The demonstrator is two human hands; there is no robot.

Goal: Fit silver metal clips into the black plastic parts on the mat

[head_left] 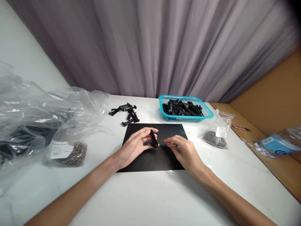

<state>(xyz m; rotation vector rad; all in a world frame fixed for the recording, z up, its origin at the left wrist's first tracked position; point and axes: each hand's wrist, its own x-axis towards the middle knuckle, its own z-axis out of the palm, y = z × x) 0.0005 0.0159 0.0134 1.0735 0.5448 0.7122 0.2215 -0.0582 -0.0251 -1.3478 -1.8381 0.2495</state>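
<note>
Above a black mat [155,163], my left hand [135,144] grips a small black plastic part [154,139] between thumb and fingers. A cluster of small metal pieces [147,143] also shows in that hand, against the fingers. A short way to the right, my right hand [185,150] is closed in a pinch on a thin, shiny metal piece [172,145], too small to name exactly. More small metal bits glint by its fingers. The two hands are apart.
Behind the mat stands a blue basket [188,118] of black parts. Several similar parts [129,114] lie left of it. Bags of small metal pieces [215,138] [75,155] flank the mat. Large clear plastic bags [47,110] cover the left; a bottle [277,146] lies right on cardboard [282,169].
</note>
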